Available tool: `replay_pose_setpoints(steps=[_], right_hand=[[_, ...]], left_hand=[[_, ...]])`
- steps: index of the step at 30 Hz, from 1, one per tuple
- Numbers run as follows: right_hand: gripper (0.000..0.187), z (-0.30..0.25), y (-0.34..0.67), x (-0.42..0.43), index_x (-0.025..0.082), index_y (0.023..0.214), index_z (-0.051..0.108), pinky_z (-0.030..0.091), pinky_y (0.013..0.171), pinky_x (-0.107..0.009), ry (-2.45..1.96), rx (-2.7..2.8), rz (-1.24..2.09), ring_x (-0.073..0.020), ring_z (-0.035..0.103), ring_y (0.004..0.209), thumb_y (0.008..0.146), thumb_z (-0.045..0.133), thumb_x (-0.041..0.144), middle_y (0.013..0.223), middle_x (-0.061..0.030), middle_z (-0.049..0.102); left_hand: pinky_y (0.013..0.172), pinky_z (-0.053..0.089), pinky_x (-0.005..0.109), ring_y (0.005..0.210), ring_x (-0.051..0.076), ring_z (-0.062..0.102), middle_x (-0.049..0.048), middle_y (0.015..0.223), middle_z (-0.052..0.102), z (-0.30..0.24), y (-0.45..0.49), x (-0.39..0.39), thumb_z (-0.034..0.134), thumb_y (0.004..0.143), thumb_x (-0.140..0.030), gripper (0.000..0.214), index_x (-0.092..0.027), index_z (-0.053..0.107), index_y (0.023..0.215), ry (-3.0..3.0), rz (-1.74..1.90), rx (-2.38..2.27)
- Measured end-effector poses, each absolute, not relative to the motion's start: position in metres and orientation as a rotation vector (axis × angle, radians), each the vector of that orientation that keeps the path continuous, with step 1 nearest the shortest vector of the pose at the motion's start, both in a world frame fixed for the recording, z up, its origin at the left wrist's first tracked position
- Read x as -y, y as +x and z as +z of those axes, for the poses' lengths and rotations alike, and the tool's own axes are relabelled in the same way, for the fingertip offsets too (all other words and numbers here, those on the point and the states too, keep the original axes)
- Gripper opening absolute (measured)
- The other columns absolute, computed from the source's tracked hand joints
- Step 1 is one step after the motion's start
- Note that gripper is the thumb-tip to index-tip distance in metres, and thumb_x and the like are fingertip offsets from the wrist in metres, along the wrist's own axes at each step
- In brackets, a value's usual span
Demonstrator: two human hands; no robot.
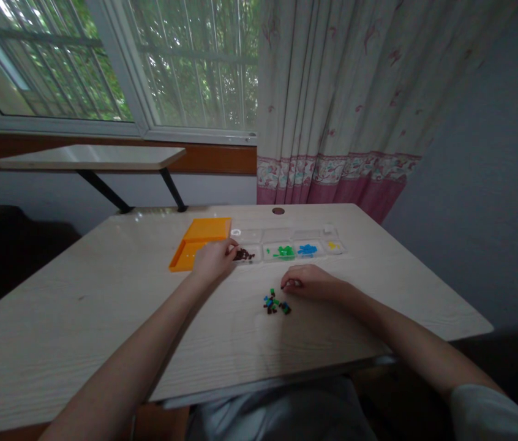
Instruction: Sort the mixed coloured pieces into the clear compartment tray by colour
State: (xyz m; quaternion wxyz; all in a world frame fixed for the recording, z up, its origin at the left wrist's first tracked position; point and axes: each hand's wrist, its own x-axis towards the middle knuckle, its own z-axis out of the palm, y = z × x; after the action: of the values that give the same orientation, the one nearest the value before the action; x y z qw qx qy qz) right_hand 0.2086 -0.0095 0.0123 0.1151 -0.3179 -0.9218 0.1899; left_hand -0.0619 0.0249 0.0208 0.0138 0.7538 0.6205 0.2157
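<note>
A clear sorting tray lies on the wooden table, its front compartments holding dark brown, green, blue and yellow pieces. My left hand reaches to the brown compartment with fingers pinched together at its edge; what they hold is too small to see. My right hand rests on the table, fingers curled, just right of a small loose pile of mixed pieces. Whether its fingertips hold a piece is hidden.
An orange tray lies left of the clear tray, partly behind my left hand. A cable hole sits near the table's far edge. Beyond are a window, a shelf and a curtain.
</note>
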Motion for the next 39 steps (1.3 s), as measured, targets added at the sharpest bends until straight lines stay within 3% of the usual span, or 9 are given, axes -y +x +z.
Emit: replay_pose_setpoints(steps=[11,28,34,39], right_hand=[[0.023,0.006,0.202,0.007,0.019,0.086,0.064,0.041,0.062,-0.020,-0.902,2.344,0.278,-0.0107,0.056,0.067,0.082,0.050,0.037,0.074,-0.0028,0.064],[0.026,0.000,0.198,0.007,0.019,0.084,0.067,0.040,0.060,-0.019,-0.896,2.253,0.239,-0.0104,0.056,0.062,0.080,0.052,0.041,0.069,-0.0028,0.064],[0.024,0.015,0.204,0.011,0.017,0.081,0.063,0.037,0.056,-0.019,-1.006,2.427,0.470,-0.0090,0.052,0.060,0.077,0.056,0.039,0.069,-0.0005,0.061],[0.030,0.025,0.209,0.019,0.016,0.075,0.063,0.033,0.052,-0.018,-0.861,2.793,0.699,-0.0084,0.049,0.057,0.064,0.066,0.044,0.065,0.0020,0.057]], left_hand=[[0.047,0.027,0.017,0.046,0.007,0.043,-0.0032,0.050,0.052,0.018,-0.009,0.011,0.051,0.077,-0.027,0.019,-0.020,0.068,0.082,2.456,0.767,-1.142],[0.046,0.028,0.015,0.046,0.006,0.041,-0.0047,0.048,0.047,0.015,0.000,0.018,0.053,0.077,-0.028,0.017,-0.018,0.066,0.079,2.402,0.886,-1.140],[0.045,0.029,0.016,0.045,0.007,0.041,-0.0042,0.049,0.047,0.018,-0.009,0.011,0.050,0.079,-0.031,0.021,-0.016,0.066,0.080,2.368,1.003,-1.181],[0.047,0.033,0.017,0.047,0.007,0.043,-0.0030,0.052,0.051,0.022,-0.022,0.006,0.052,0.078,-0.034,0.022,-0.016,0.065,0.080,2.291,1.279,-1.276]])
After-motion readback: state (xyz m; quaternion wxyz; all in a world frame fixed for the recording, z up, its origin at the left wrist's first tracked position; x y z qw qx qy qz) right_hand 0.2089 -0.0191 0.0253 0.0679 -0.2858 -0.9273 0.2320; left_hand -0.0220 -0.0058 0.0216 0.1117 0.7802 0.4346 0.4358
